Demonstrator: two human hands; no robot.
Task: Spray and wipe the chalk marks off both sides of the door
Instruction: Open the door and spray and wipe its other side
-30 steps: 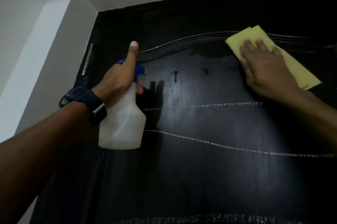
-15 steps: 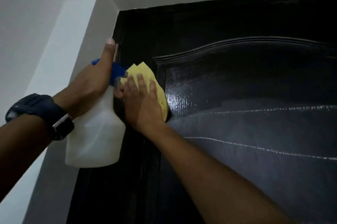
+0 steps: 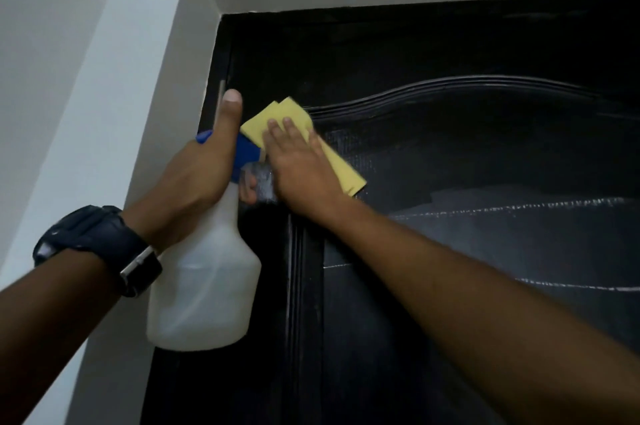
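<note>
Moved: cloth (image 3: pixel 313 137), slightly right off door (image 3: pixel 450 50) edge. Head view: right hand (image 3: pixel 298 165) flat, fingers straight, pressing cloth. Left hand (image 3: pixel 201 171) grasps bottle (image 3: pixel 204 286) beside it. Step: wiping. Next: chalk lines (image 3: pixel 519 208) below-right need passes.

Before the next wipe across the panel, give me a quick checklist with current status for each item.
1. Yellow cloth flat on the door under the right hand: ok.
2. Spray bottle gripped by the left hand, upright: ok.
3. Liquid left in the bottle: ok, a level shows near its shoulder.
4. Chalk marks cleared: not ok; upper chalk line and lower chalk line remain on the panel.
5. Nozzle aimed at the marks: cannot tell, hidden behind the hands.
6. Other side of the door: cannot tell, out of view.
</note>
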